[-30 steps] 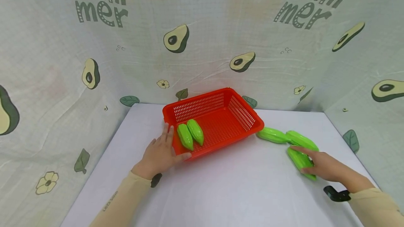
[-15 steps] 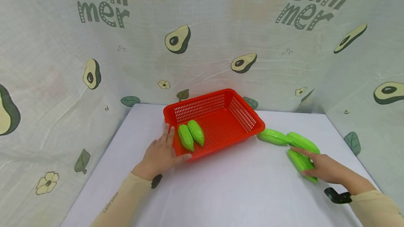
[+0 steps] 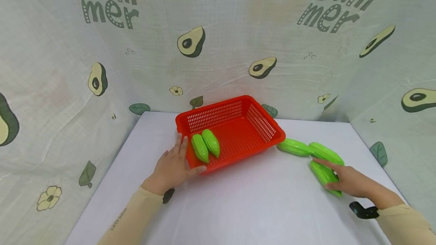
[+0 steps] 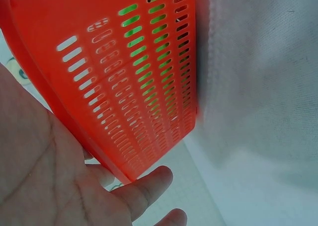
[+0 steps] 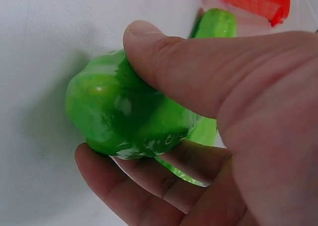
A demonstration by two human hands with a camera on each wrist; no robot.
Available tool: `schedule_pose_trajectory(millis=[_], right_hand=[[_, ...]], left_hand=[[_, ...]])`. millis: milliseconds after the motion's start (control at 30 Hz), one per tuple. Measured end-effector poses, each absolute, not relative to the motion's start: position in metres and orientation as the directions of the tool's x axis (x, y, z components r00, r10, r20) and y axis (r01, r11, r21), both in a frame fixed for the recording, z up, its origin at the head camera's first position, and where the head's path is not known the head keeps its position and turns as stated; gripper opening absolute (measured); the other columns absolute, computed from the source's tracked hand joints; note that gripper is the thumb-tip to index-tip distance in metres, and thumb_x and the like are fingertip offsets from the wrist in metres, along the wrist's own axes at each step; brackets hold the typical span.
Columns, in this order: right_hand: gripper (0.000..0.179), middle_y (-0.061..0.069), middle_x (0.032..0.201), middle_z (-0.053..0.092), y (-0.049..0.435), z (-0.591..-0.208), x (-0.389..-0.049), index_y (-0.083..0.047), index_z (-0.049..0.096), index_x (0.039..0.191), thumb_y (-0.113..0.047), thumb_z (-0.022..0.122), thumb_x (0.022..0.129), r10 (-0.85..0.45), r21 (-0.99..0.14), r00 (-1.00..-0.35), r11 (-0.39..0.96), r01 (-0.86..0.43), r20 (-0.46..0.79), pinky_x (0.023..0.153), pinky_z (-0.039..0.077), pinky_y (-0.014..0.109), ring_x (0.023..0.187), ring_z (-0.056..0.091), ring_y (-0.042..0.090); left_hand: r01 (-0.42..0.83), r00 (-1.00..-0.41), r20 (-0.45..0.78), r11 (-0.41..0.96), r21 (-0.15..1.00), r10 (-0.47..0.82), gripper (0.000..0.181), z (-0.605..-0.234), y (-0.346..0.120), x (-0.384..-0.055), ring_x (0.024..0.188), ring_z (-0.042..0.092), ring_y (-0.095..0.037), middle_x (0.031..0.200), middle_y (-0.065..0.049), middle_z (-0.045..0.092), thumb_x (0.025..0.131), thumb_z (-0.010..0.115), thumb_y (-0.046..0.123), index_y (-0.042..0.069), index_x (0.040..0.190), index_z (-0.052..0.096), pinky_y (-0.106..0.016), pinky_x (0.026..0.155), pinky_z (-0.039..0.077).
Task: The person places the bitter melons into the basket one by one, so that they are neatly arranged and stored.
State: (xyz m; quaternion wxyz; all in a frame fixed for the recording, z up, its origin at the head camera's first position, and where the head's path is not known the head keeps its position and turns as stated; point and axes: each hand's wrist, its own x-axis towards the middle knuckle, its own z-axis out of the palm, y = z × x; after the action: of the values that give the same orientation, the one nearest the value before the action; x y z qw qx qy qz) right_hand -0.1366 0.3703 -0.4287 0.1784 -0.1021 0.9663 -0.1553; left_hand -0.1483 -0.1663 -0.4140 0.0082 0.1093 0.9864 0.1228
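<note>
My left hand (image 3: 172,169) rests on the left end of a red plastic basket (image 3: 235,158), fingers straight along its rim and thumb over the front corner. In the left wrist view the palm (image 4: 44,171) lies against the rim beside the slotted wall. Two glossy green ridged gourds (image 3: 200,148) lie side by side inside the basket's left part. My right hand (image 3: 355,182) grips another green ridged gourd (image 3: 323,173) on the table, thumb on one side and fingers on the other. Its blunt end (image 5: 99,102) faces the right wrist camera.
Two more green gourds, one near the basket corner (image 3: 294,147) and one farther right (image 3: 325,152), lie end to end just beyond the right hand. The white table (image 3: 252,207) meets a printed cloth backdrop (image 3: 225,29) behind the basket and at both sides.
</note>
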Motion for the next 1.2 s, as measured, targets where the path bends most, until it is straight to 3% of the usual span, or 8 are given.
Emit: schedule_pose_trajectory(millis=[167, 400, 700, 867, 1200], right_hand=[[0.087, 0.029, 0.129, 0.044, 0.37, -0.428, -0.136, -0.026, 0.028, 0.145, -0.039, 0.075, 0.073, -0.261, -0.349, -0.913, 0.926, -0.145, -0.315, 0.064, 0.042, 0.039, 0.081, 0.05, 0.024], [0.086, 0.028, 0.136, 0.037, 0.367, -0.425, -0.134, -0.03, 0.029, 0.145, -0.039, 0.075, 0.073, -0.273, -0.4, -0.903, 0.908, -0.128, -0.332, 0.074, 0.047, 0.049, 0.101, 0.05, 0.033], [0.084, 0.023, 0.133, 0.042, 0.359, -0.399, -0.133, -0.032, 0.03, 0.144, -0.037, 0.075, 0.074, -0.335, -0.411, -0.895, 0.89, -0.197, -0.296, 0.067, 0.044, 0.036, 0.091, 0.049, 0.025], [0.085, 0.015, 0.13, 0.044, 0.354, -0.38, -0.133, -0.034, 0.027, 0.144, -0.043, 0.074, 0.074, -0.38, -0.438, -0.889, 0.865, -0.245, -0.254, 0.063, 0.043, 0.03, 0.09, 0.047, 0.022], [0.079, -0.006, 0.126, 0.046, 0.329, -0.336, -0.156, -0.041, 0.027, 0.143, -0.044, 0.071, 0.078, -0.468, -0.431, -0.866, 0.828, -0.358, -0.179, 0.072, 0.046, 0.033, 0.098, 0.046, 0.018]], left_hand=[[0.215, -0.976, 0.008, 0.944, 0.251, 0.22, 0.122, -0.414, -0.167, -0.148, 0.129, 0.032, -0.037, 0.153, -0.014, 0.001, 0.063, 0.032, 0.09, 0.004, 0.148, 0.009, -0.059, 0.098, 0.029], [0.205, -0.978, 0.009, 0.948, 0.245, 0.21, 0.123, -0.415, -0.167, -0.148, 0.131, 0.029, -0.036, 0.153, -0.014, 0.0, 0.062, 0.032, 0.09, 0.005, 0.148, 0.008, -0.059, 0.098, 0.029], [0.207, -0.977, 0.005, 0.949, 0.239, 0.212, 0.123, -0.416, -0.168, -0.148, 0.131, 0.028, -0.035, 0.153, -0.014, 0.0, 0.062, 0.031, 0.09, 0.004, 0.148, 0.008, -0.059, 0.098, 0.029], [0.207, -0.977, -0.004, 0.949, 0.237, 0.214, 0.123, -0.414, -0.166, -0.147, 0.131, 0.028, -0.036, 0.153, -0.014, 0.001, 0.062, 0.031, 0.09, 0.004, 0.148, 0.009, -0.059, 0.097, 0.029], [0.208, -0.977, -0.001, 0.95, 0.234, 0.214, 0.123, -0.414, -0.166, -0.149, 0.131, 0.028, -0.036, 0.153, -0.015, 0.002, 0.062, 0.031, 0.09, 0.004, 0.148, 0.008, -0.06, 0.097, 0.029]])
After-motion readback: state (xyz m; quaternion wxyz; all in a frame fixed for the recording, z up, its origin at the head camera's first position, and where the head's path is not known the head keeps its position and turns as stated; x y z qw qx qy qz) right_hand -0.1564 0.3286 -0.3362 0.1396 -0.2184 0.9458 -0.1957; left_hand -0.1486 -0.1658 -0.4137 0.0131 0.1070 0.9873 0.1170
